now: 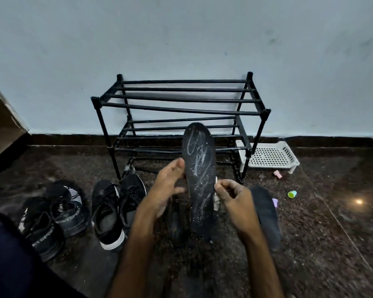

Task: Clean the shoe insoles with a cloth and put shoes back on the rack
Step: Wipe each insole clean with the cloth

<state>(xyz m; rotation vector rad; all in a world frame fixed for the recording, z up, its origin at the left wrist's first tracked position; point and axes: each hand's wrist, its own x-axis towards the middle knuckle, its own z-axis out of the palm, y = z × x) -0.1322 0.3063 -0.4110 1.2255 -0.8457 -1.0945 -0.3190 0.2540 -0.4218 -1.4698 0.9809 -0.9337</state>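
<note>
**Fingers on a dusty insole, rack empty**

Head view: the fingers (177, 166) of my left hand (167, 186) are curled against the left edge of the black insole (199, 179), pinching it upright in front of me. My right hand (230, 196) is closed on a small pale cloth (216, 201), pressed to the insole's right edge at about mid-length. The insole's face carries white streaks and specks, so I judge the wiping barely begun.

Behind it stands the black rack (181, 112), both tiers bare. On the floor (321, 233) to my left sit 2 pairs of shoes: a black pair with white soles (114, 209) just left of my forearm, and a black pair with lettering (52, 218) further left. Another dark insole (265, 216) lies on the floor just right of my right hand. A white plastic tray (271, 155) rests by the rack's right leg.

What could go wrong: my left hand holds only 1 edge, so a firm swipe could bend the insole or twist it free onto the gritty floor. The cloth is small and bunched, so it may smear the dust instead of lifting it. Loosened specks could also fall into the open shoes nearby.
</note>
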